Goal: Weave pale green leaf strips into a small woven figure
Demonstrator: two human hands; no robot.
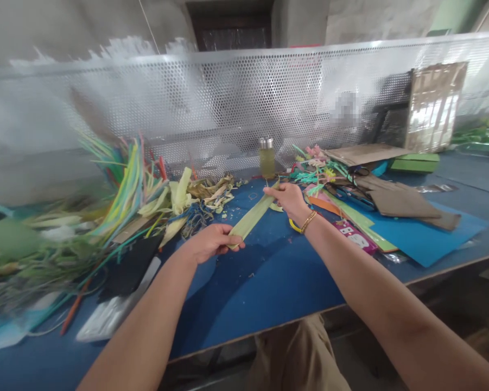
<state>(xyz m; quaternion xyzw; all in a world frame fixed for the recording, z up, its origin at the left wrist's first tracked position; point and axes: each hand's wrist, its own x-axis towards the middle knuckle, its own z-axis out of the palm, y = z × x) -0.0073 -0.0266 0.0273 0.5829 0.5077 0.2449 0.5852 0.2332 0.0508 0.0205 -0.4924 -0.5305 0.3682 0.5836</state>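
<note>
A: Where was the pale green strip point(252, 220)?

B: Over the middle of the blue worktop point(244, 304), slanting away towards the back edge. The left hand point(210, 241) had its near end pinched under the thumb; the right hand point(290, 200) grasped the far end.

A: Why both ends?

B: Probably to keep it taut and flat.

A: And the coloured strands point(132, 187)?

B: Heaped towards the left edge, presumably for easy reach. The jar point(266, 161) stood near the back edge, perhaps safer from knocks.

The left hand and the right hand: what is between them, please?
In the head view, a pale green strip runs between the left hand and the right hand, held near both ends above the blue tabletop.
</note>
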